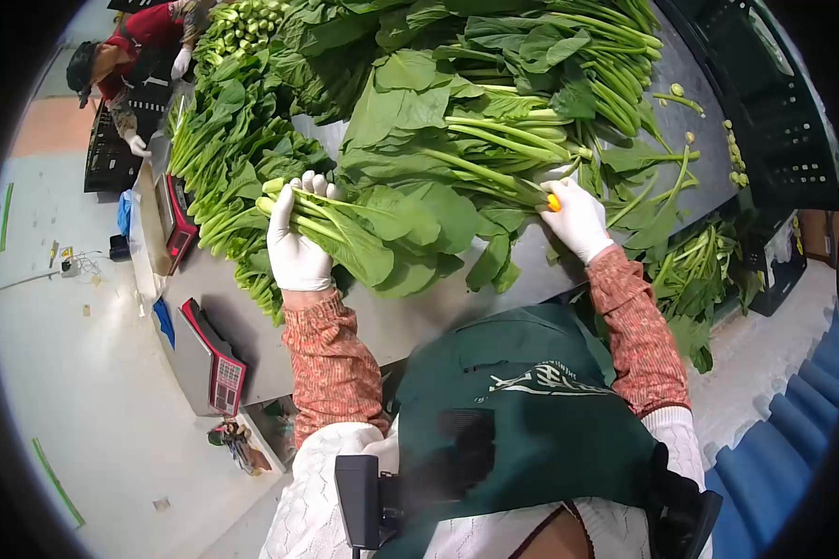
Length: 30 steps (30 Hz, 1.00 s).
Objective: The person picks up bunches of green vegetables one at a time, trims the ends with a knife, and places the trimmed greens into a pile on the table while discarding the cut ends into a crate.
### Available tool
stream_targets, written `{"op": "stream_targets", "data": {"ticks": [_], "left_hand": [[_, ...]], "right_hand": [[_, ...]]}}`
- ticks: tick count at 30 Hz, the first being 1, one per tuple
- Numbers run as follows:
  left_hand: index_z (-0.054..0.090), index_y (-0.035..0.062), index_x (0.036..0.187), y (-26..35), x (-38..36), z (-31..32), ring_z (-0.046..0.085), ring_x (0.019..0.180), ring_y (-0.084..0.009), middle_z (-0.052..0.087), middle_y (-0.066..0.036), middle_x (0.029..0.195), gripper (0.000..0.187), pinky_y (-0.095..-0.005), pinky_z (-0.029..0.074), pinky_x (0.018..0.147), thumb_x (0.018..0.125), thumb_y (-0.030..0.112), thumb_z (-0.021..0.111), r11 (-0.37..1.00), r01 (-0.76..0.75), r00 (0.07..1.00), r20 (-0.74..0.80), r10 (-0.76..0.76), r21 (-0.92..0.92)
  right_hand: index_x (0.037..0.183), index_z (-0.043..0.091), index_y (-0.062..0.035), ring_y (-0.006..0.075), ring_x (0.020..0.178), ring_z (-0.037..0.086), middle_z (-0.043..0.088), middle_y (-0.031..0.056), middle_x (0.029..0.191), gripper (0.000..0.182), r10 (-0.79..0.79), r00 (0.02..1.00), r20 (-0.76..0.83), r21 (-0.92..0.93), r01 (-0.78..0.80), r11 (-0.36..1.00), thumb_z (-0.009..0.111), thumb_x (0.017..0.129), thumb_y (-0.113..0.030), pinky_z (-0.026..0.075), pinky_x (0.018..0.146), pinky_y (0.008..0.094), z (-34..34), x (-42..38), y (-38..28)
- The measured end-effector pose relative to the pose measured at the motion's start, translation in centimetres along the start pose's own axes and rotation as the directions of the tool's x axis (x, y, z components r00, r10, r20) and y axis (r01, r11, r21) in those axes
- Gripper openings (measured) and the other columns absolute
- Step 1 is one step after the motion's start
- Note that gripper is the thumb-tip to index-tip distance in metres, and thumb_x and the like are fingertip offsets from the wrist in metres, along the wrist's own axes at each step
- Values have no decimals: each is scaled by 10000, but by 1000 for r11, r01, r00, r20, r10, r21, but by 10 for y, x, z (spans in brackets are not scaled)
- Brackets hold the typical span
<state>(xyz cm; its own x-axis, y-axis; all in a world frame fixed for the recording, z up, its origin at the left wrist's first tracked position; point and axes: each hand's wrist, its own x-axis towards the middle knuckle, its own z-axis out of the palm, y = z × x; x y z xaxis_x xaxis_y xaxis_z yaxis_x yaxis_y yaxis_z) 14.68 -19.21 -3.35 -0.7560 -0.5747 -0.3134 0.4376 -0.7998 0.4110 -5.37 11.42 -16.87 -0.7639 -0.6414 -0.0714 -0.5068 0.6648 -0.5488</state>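
Observation:
White gloves cover both hands. On the left, my left hand is closed around the stems of a small bunch of leafy greens, whose broad leaves spread to the right. My right hand grips a small tool with a yellow-orange handle; its working end cannot be made out. That hand sits against the stem ends of greens lying in the large pile. Loose leaves and stalks lie just right of it.
Greens cover much of the metal table. Red scales stand at its left edge. Dark crates line the right side, above trimmed leaves. A person in red stands at the far left, near another crate.

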Motion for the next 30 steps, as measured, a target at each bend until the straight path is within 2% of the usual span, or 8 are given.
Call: {"op": "stream_targets", "data": {"ticks": [5, 9, 12, 16, 19, 22, 25, 30], "left_hand": [[541, 15, 1113, -14, -12, 15, 428, 657, -148, 482, -21, 798, 168, -314, 399, 683, 968, 95, 570, 915, -183, 983, 79, 166, 359], [644, -9, 1100, -56, -39, 68, 534, 685, -77, 626, -22, 826, 243, -215, 419, 630, 862, 31, 677, 238, -268, 958, 231, 172, 934], [658, 40, 1174, -98, -44, 105, 666, 952, -237, 678, -124, 1107, 494, -300, 525, 843, 697, -41, 755, -243, -766, 630, 769, -102, 595], [644, 82, 1203, -137, -40, 116, 647, 885, -308, 661, -121, 1110, 603, -353, 526, 775, 613, 81, 769, -574, -766, 521, 802, -293, 288], [653, 97, 1181, -141, -38, 127, 640, 833, -285, 667, -93, 1051, 603, -359, 515, 742, 592, 102, 780, -546, -772, 519, 818, -249, 324], [670, 95, 1081, -146, -29, 121, 643, 775, -267, 654, -75, 928, 479, -352, 512, 672, 611, 95, 761, -421, -782, 562, 812, -157, 459], [686, 83, 1061, -152, -29, 124, 657, 766, -273, 658, -92, 914, 440, -334, 530, 684, 628, 64, 759, -325, -768, 614, 779, -131, 551], [686, 79, 1042, -160, -34, 133, 658, 759, -276, 653, -94, 898, 403, -327, 532, 683, 647, 56, 758, -266, -758, 646, 743, -176, 596]], "right_hand": [[1071, 663, -21, 109, 749, 572, 645, 49, 821, 275, 87, 995, 47, 658, -96, 747, 727, 841, -156, 483, 708, 260, -47, -6, -2], [1037, 659, 0, 103, 711, 534, 617, 36, 818, 258, -13, 988, -152, 606, 104, 789, 753, 826, -115, 463, 664, 248, -94, -17, -46], [1001, 657, 9, 156, 708, 561, 618, 80, 825, 261, -176, 954, -241, 547, 283, 788, 771, 792, -96, 470, 658, 277, -115, -25, -74], [981, 657, 19, 131, 691, 567, 637, 80, 801, 239, -105, 975, -198, 606, 206, 768, 768, 810, -104, 470, 650, 275, -148, -44, -90], [1073, 655, 23, 104, 780, 622, 684, 86, 867, 261, 55, 995, -80, 835, 37, 548, 733, 851, -90, 502, 706, 261, -155, -52, -83], [1175, 639, -28, 208, 815, 694, 696, 112, 933, 338, -61, 876, -479, 463, 311, 830, 696, 845, -79, 532, 725, 285, -136, -47, -61], [1194, 624, -64, 272, 751, 678, 675, 83, 872, 433, -180, 869, -461, 131, 267, 955, 704, 768, -68, 543, 639, 345, -136, -57, -62], [1276, 568, -61, 297, 704, 670, 675, 105, 805, 501, -99, 888, -449, 131, 175, 976, 678, 787, -72, 537, 614, 365, -132, -58, -62]]}}
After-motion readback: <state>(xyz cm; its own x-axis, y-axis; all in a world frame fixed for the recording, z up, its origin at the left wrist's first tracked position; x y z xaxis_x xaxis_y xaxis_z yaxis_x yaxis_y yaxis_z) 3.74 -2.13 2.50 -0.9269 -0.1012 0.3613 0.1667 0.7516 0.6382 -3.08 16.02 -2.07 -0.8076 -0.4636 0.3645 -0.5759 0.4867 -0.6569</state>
